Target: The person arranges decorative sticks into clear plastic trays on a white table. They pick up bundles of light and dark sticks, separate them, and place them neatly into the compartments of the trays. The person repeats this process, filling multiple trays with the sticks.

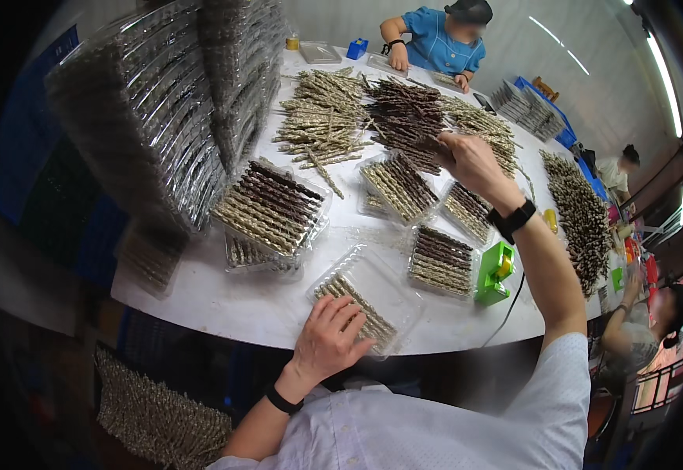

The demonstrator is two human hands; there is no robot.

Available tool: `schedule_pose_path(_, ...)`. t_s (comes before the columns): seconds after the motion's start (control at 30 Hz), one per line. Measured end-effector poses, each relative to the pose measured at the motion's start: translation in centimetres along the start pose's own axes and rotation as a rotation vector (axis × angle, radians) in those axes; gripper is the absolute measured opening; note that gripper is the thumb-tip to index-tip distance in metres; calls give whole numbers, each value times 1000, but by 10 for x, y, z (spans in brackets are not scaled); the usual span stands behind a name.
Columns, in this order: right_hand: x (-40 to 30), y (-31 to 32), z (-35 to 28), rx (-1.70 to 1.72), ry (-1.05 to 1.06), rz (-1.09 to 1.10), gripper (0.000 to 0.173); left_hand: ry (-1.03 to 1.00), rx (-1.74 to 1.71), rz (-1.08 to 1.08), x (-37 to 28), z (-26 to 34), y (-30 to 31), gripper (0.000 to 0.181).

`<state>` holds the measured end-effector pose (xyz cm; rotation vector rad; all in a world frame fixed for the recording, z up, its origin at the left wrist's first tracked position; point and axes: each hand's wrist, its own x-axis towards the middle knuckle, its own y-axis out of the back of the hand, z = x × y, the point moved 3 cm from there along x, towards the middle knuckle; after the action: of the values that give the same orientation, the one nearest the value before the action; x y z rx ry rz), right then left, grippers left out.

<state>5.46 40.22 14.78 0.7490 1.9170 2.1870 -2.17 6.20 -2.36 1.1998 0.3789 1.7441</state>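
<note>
In front of me a clear plastic tray (385, 282) lies on the table with a few gold twisted sticks (365, 311) along its near side. My left hand (330, 338) rests its fingers on those sticks, palm down, without gripping. Farther out, my right hand (473, 164) reaches over the pile of dark brown twisted sticks (406, 111). Its fingers pinch some dark brown sticks (438, 149), blurred and partly hidden by the hand. Beside the dark pile lies a heap of gold sticks (321, 117); more gold sticks (482, 123) lie on its other side.
Filled trays (274, 208) (400, 185) (441, 261) surround the open tray. A green tape dispenser (495, 273) stands at right. Tall stacks of clear trays (168, 106) rise at left. Many upright sticks (579, 217) stand on the right. Across the table a person (447, 41) works.
</note>
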Motion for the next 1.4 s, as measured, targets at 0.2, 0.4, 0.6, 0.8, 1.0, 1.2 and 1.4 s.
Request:
schedule_pose_path(0.2, -61, 16, -33, 700, -341, -154, 23, -91, -7, -165, 4, 8, 4, 61)
schedule_pose_path(0.4, -119, 18, -71, 1398, -505, -326, 28, -89, 59, -338, 8, 15, -3, 71)
schedule_pose_path(0.6, -155, -19, -89, 1867, -461, -440, 27, -90, 49, -309, 6, 13, -9, 67)
schedule_pose_path(0.8, -154, -20, -108, 1534, -505, -347, 23, -99, 70, -338, 2, 13, -10, 65)
schedule_pose_path(1.0, -143, -20, -126, 978, -422, -398, 21, -106, 77, -307, 2, 12, -12, 64)
schedule_pose_path(1.2, -141, -46, -137, 932, -395, -307, 26, -100, 67, -303, 2, 11, -12, 62)
schedule_pose_path(1.4, -140, -58, -136, 844, -417, -403, 26, -80, 62, -307, 1, 10, -13, 60)
